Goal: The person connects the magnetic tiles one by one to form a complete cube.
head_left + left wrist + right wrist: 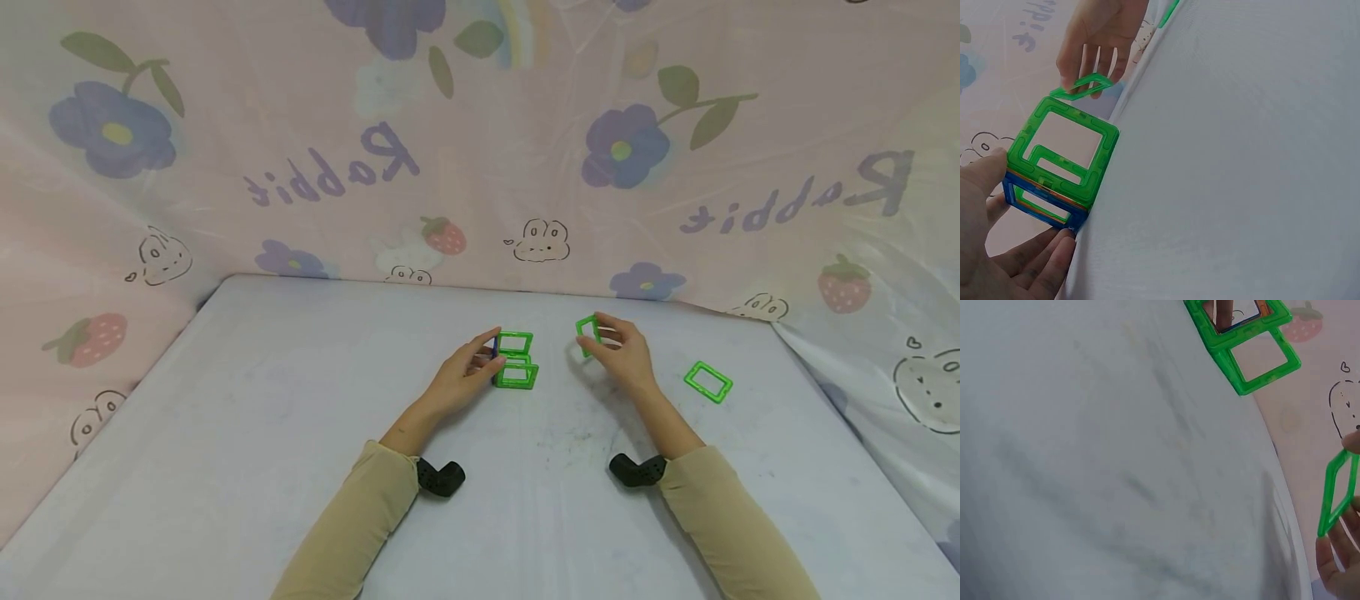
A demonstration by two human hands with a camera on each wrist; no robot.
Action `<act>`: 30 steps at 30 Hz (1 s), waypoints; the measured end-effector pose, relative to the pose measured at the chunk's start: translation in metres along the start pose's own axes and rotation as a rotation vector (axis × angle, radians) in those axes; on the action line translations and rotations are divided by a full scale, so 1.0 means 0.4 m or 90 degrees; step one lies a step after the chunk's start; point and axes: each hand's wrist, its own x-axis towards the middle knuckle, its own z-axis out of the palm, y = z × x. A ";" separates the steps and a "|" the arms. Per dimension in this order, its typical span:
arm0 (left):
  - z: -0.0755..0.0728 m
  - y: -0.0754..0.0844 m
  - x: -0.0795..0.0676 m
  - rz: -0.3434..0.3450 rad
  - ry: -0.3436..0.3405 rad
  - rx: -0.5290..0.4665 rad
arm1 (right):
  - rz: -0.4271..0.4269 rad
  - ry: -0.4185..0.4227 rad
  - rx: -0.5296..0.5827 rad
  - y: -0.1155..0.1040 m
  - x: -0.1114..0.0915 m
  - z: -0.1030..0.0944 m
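Note:
My left hand grips a box-like build of magnetic tiles, thumb on one side and fingers on the other. In the left wrist view, a green square-framed tile faces the camera and a blue tile lies against the hand. Another green tile juts from the build in the right wrist view. To the right and apart from it, my right hand pinches a single green tile frame, tilted and raised off the table. Parts of the build behind the left fingers are hidden.
A loose green tile lies flat on the white table, right of my right hand. A patterned cloth rises behind the table and along its sides. Black devices sit at both wrists.

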 end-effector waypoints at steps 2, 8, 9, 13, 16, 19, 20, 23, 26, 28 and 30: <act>0.000 -0.001 0.000 0.002 -0.001 -0.001 | -0.009 -0.009 0.003 -0.003 -0.002 0.005; 0.001 -0.010 0.003 0.010 -0.007 -0.005 | -0.030 -0.037 0.028 0.000 -0.002 0.014; 0.002 -0.011 0.003 0.010 -0.008 -0.006 | -0.033 -0.042 0.031 0.000 -0.002 0.015; 0.002 -0.012 0.005 0.010 -0.008 -0.008 | -0.040 -0.061 0.036 0.000 0.000 0.019; 0.001 -0.010 0.004 0.009 -0.006 -0.008 | -0.042 -0.077 0.035 -0.002 -0.002 0.020; 0.002 -0.009 0.003 0.010 -0.004 -0.007 | -0.043 -0.088 0.036 -0.005 -0.005 0.021; 0.002 -0.009 0.003 0.009 -0.005 -0.005 | -0.046 -0.091 0.037 -0.005 -0.006 0.022; 0.003 -0.009 0.004 0.008 -0.004 -0.002 | -0.056 -0.101 0.049 -0.006 -0.007 0.024; 0.003 -0.009 0.003 0.006 -0.004 0.003 | -0.074 -0.111 0.050 -0.004 -0.006 0.025; 0.003 -0.010 0.003 0.005 -0.003 0.005 | -0.087 -0.119 0.043 -0.002 -0.006 0.026; 0.003 -0.011 0.003 0.003 -0.003 0.005 | -0.094 -0.125 0.037 -0.001 -0.006 0.027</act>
